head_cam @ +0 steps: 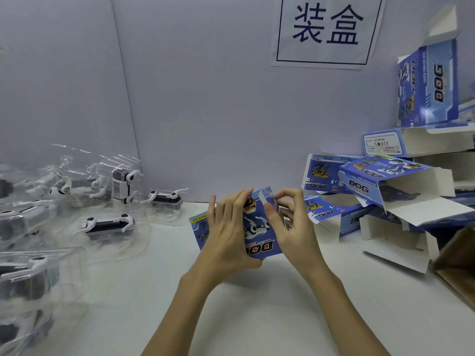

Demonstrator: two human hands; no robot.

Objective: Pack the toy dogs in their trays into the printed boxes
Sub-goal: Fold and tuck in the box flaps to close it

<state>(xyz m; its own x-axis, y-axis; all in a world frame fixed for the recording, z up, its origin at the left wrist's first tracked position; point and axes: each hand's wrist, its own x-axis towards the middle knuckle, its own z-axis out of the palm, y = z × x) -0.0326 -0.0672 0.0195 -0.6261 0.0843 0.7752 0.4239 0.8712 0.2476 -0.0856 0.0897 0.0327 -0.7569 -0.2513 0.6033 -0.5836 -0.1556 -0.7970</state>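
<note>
Two hands are closed on one printed box [259,235] held above the table: left hand [228,232] wrapped over its face, right hand [290,224] pinching the end flap [266,199] between thumb and fingertips.

A packing station in a toy factory. A wall sign [326,30] reads "装盒"; trayed toy dogs [109,224] and printed boxes [390,186] crowd the white bench [257,304].

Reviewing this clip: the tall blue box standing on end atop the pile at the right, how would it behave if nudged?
The upright box would probably tip easily: it stands on its narrow end on the uneven stack of boxes. It looks light, since its top flap is open and it appears empty. Thin card walls would likely flex under the fingers.
</note>
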